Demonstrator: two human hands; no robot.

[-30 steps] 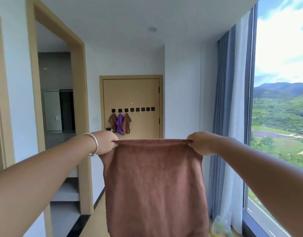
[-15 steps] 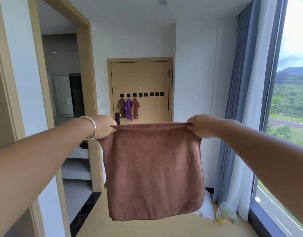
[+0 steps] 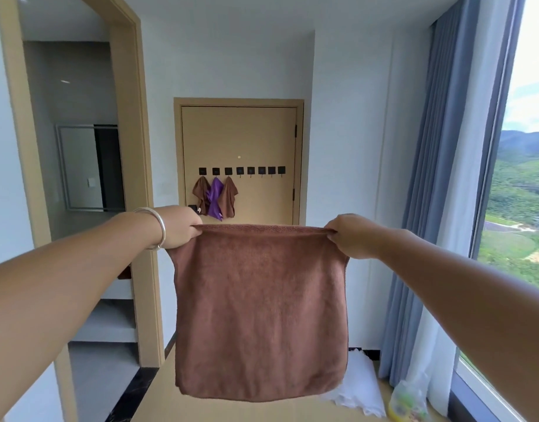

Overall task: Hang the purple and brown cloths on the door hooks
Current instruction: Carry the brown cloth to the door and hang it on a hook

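Note:
A brown cloth (image 3: 260, 312) hangs flat and square in front of me, stretched by its two top corners. My left hand (image 3: 179, 226), with a silver bangle at the wrist, grips the top left corner. My right hand (image 3: 348, 236) pinches the top right corner. Far ahead, a tan door (image 3: 256, 138) carries a row of several black hooks (image 3: 251, 170). On the three leftmost hooks hang a brown cloth (image 3: 200, 193), a purple cloth (image 3: 215, 197) and another brown cloth (image 3: 228, 196). The hooks to their right are bare.
An open doorway with a wooden frame (image 3: 140, 166) stands on the left. Blue and white curtains (image 3: 426, 190) and a large window (image 3: 524, 166) line the right side. A white bundle (image 3: 361, 388) and a plastic bag (image 3: 409, 402) lie on the floor at the lower right.
The view has tilted downward, so the door sits higher in frame and the cloth's bottom edge and the floor show. Both hands keep holding the cloth's top corners.

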